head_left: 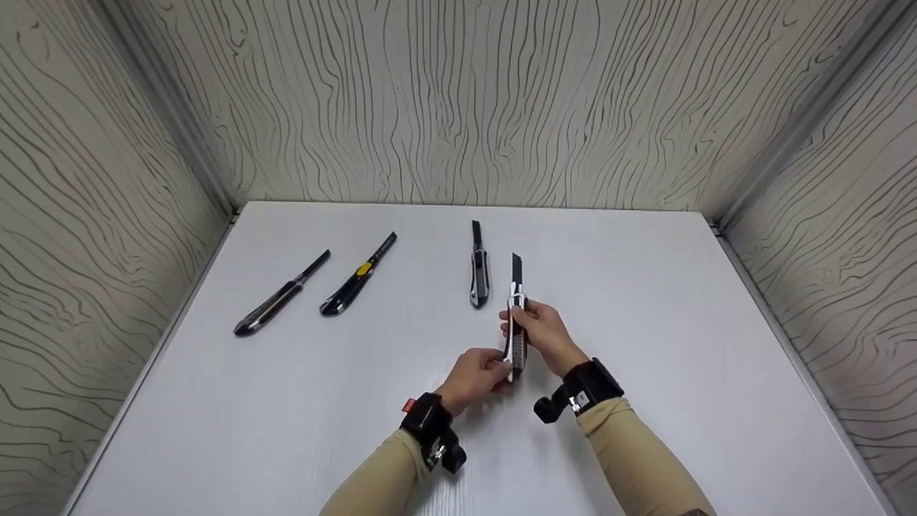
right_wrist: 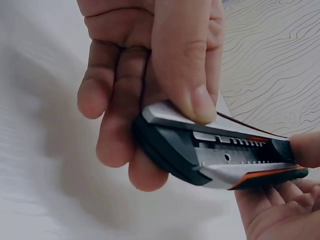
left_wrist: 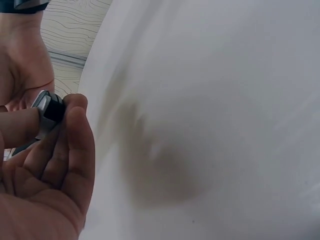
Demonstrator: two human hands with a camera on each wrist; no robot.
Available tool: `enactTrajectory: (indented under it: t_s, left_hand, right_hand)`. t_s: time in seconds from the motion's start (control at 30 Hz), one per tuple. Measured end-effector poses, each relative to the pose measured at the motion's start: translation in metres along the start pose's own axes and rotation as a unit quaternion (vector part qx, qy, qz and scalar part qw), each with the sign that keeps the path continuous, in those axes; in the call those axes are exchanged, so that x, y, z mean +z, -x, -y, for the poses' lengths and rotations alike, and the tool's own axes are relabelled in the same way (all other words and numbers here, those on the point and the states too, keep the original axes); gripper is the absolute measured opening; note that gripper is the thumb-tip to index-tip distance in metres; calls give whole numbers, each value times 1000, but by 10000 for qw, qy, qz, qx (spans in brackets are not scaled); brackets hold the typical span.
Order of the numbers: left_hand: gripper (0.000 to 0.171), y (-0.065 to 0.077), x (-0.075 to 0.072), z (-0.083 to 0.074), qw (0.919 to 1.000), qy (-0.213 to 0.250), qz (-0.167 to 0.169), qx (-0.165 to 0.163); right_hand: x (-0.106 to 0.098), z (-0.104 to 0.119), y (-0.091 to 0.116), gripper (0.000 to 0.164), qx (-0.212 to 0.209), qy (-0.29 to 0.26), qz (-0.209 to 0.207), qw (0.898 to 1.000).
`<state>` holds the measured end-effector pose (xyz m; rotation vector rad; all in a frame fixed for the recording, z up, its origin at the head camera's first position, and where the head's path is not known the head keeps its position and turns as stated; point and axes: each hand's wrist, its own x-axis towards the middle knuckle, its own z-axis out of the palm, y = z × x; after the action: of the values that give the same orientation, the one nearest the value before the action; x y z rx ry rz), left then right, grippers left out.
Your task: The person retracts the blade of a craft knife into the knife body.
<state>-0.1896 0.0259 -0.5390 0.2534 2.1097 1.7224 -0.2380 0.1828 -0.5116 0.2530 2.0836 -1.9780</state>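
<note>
Both hands hold one utility knife above the table, its dark blade pointing away from the body. My left hand pinches its tail end between thumb and fingers. Farther up, the right hand grips the handle near the blade end. The right wrist view shows the knife's silver, black and orange handle, with the right thumb on the black slider. In the left wrist view, the black end cap shows between the left fingers; the blade is hidden there.
A grey and black utility knife lies just left of the held one. Farther left lie a black one with a yellow slider and a dark, silver-trimmed one, blades out. The white table has patterned panels around it.
</note>
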Motion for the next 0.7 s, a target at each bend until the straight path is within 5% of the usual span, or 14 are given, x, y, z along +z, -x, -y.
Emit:
enactTrajectory:
  t_s: [0.43, 0.7]
  left_hand:
    - [19, 1, 2, 1, 9995, -286, -132, 23]
    - [23, 1, 6, 0, 9995, 61, -189, -236]
  right_hand:
    - [-1, -7, 0, 36, 114, -293, 201, 9993]
    - [-1, -8, 0, 36, 102, -332, 288, 9990]
